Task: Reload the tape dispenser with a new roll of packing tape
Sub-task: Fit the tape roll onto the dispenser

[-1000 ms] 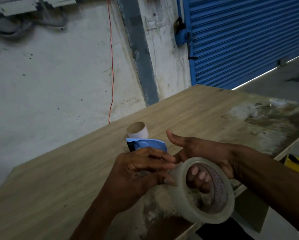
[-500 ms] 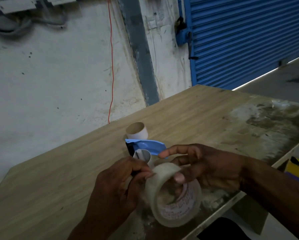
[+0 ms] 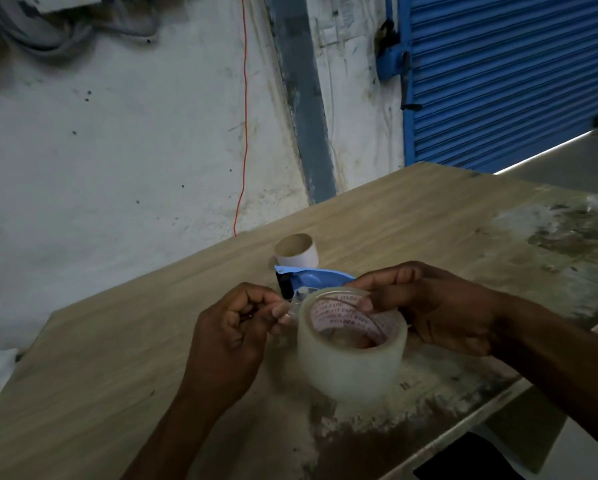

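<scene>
tape roll (image 3: 351,355), clear packing tape on a core with red print inside, held above the near part of the wooden table (image 3: 429,216), open side of the core tilted up toward the camera. right hand (image 3: 443,306) gripping the roll from the far right side, fingers curled over the rim, one fingertip inside the core. left hand (image 3: 228,327) just left of the roll, fingers curled, thumb and fingertips pinching the loose tape end (image 3: 299,299) at the roll's upper left edge; short flap of clear tape lifted there. tape dispenser (image 3: 311,277) lying on the table just behind the hands, blue body with a black part at its left end, mostly hidden by the roll and fingers. empty white cardboard core (image 3: 296,251) standing on end right behind the dispenser, touching or nearly so, cannot tell which. table surface worn and patchy toward the near and right edges. stained white wall (image 3: 117,150) behind, thin red wire (image 3: 244,116) running down it, blue roller shutter (image 3: 505,74) at upper right.
</scene>
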A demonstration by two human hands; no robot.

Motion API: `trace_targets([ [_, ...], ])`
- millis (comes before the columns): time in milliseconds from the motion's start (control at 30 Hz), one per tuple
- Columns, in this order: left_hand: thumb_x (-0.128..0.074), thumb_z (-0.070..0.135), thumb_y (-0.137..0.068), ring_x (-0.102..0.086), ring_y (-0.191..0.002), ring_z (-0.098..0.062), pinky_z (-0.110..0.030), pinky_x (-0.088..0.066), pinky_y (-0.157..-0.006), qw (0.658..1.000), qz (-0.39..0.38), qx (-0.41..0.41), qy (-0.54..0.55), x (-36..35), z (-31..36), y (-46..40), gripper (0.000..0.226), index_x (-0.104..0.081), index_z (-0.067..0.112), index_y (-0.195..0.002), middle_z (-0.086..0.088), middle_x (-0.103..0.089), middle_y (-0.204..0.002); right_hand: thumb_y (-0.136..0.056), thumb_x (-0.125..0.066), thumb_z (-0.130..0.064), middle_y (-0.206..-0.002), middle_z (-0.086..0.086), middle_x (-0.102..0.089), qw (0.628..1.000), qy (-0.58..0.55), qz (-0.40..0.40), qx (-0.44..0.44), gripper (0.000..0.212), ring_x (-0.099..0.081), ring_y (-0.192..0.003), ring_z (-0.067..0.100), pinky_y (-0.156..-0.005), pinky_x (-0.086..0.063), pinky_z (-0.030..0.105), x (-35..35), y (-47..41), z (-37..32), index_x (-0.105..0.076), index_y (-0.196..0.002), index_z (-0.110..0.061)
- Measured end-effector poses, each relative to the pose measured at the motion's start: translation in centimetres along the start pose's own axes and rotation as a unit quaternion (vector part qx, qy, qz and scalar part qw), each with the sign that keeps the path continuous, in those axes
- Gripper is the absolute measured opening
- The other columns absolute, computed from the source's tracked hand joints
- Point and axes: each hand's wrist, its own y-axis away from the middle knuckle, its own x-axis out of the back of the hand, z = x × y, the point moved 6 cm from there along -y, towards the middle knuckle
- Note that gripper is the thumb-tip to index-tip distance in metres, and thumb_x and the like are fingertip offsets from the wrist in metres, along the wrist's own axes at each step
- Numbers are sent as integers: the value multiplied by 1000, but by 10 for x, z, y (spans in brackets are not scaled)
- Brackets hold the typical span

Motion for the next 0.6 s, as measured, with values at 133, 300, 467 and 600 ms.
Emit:
trace_targets([
  [133,-78,7,-83,-71,-63,-9,-17,-56,-64,996,-74,18,36,-4,-8,-7,13,-74,18,-81,3,-76,-74,-78,-61,-14,-123,31,-67,999,27,26,-9,41,-59,-117,56,-105,-38,71,12,-8,6,-76,-116,-10],
  [300,-82,12,-72,-72,-65,-21,-30,-59,-67,971,-138,97,172,-6,-18,-15,28,-73,35,-87,-15,-76,-75,-77,-58,-15,-127,27,-67,999,37,10,-31,44,-61,-120,50,-108,-40,69,9,-16,11,-75,-118,-15],
  [467,-69,-14,-88,-73,-77,-22,-28,-59,-71,982,-183,7,39,0,-16,-18,45,-79,29,-78,-4,-77,-87,-76,-57,-17,-133,29,-60,998,6,5,-55,45,-58,-102,35,-91,-46,53,5,-22,11,-74,-117,-18],
  [600,-71,-10,-89,-73,-81,-19,-25,-57,-73,983,-165,34,69,0,-22,-18,29,-83,16,-87,-3,-77,-90,-84,-59,-17,-133,24,-64,998,-2,9,-63,39,-60,-108,36,-100,-45,62,3,-27,14,-73,-120,-21],
])
